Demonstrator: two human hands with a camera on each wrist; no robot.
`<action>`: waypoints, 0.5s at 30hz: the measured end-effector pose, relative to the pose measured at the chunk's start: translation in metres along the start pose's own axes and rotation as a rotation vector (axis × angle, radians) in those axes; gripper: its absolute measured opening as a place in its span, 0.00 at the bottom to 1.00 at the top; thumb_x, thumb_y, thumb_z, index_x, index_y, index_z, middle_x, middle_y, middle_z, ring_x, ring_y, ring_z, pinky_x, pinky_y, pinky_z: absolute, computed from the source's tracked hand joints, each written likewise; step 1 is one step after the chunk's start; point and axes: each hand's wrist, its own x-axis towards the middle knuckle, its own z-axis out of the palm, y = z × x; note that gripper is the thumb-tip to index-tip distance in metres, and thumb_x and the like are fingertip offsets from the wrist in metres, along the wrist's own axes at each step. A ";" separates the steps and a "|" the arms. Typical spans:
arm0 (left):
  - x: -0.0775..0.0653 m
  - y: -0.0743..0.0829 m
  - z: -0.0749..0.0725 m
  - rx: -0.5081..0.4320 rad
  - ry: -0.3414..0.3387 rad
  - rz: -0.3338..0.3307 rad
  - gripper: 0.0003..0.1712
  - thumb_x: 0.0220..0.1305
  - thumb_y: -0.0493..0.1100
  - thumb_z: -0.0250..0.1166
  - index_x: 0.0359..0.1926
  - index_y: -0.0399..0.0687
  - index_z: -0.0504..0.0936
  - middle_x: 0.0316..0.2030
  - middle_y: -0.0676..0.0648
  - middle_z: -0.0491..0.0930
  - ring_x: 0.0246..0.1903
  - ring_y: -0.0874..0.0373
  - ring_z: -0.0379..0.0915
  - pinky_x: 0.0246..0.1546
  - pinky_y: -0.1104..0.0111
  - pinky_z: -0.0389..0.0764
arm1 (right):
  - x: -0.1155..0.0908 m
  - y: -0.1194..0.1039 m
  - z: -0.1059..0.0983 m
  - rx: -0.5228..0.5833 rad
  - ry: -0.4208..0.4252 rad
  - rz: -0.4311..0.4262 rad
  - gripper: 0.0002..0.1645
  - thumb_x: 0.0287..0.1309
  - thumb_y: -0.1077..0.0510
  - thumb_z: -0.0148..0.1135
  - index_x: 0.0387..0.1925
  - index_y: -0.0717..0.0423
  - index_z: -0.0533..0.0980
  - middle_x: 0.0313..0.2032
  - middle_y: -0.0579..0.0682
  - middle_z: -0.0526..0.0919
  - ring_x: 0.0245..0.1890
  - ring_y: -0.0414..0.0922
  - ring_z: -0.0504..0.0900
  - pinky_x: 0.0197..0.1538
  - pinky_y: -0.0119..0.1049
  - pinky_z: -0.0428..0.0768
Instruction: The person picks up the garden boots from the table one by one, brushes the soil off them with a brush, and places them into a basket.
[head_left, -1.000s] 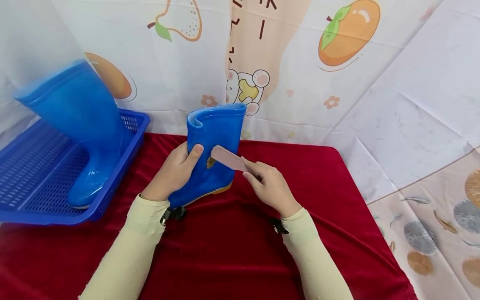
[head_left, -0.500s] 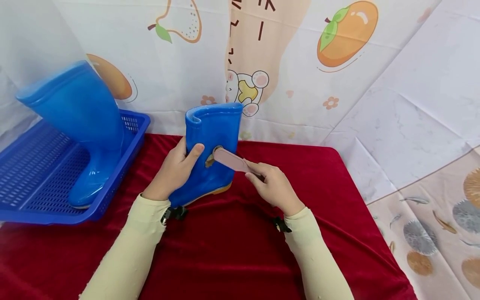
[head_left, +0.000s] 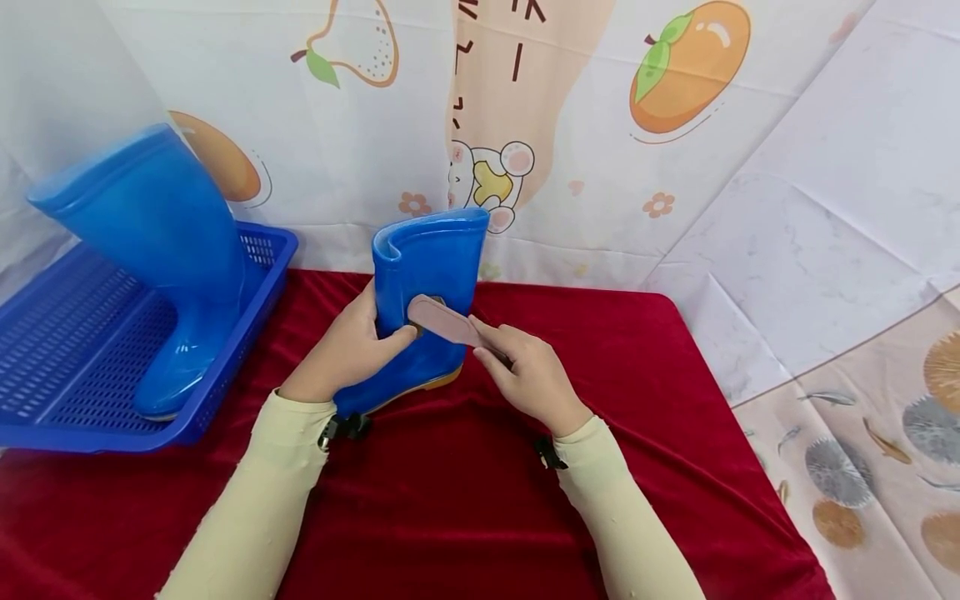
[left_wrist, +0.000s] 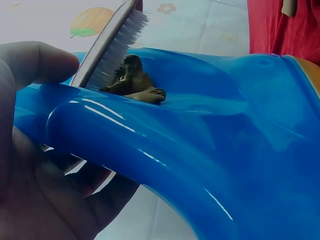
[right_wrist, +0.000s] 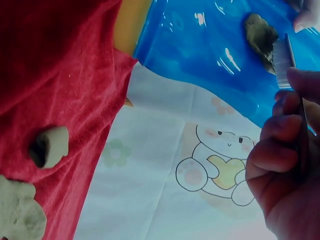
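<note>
The head view looks forward and down from above the near side of the held boot, far enough back to take in the counter around it and the curtain behind it; the left wrist view sits just beside the boot, turned sideways so that the blue shaft fills much of the frame; the right wrist view, also sideways, looks past the boot toward the curtain. All three share the brush and the brown clump at the boot.
</note>
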 end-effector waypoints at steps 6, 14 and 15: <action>0.002 0.001 -0.002 0.033 0.014 -0.033 0.47 0.75 0.48 0.63 0.83 0.54 0.46 0.76 0.41 0.62 0.72 0.33 0.63 0.67 0.33 0.65 | -0.001 0.003 -0.002 0.008 -0.032 0.062 0.28 0.71 0.56 0.65 0.70 0.49 0.75 0.35 0.44 0.84 0.28 0.39 0.72 0.31 0.34 0.74; 0.001 0.002 -0.002 0.040 0.103 -0.119 0.43 0.77 0.51 0.60 0.82 0.47 0.48 0.75 0.37 0.63 0.70 0.29 0.64 0.64 0.31 0.66 | -0.001 0.004 -0.007 0.007 -0.075 0.134 0.27 0.71 0.56 0.64 0.69 0.49 0.76 0.40 0.45 0.86 0.29 0.41 0.74 0.33 0.36 0.75; 0.001 0.002 -0.002 0.039 0.113 -0.128 0.44 0.77 0.51 0.60 0.82 0.46 0.48 0.75 0.36 0.63 0.70 0.29 0.64 0.64 0.31 0.66 | -0.001 0.004 -0.007 0.006 -0.076 0.135 0.27 0.71 0.56 0.64 0.69 0.49 0.76 0.43 0.46 0.87 0.31 0.41 0.76 0.35 0.36 0.77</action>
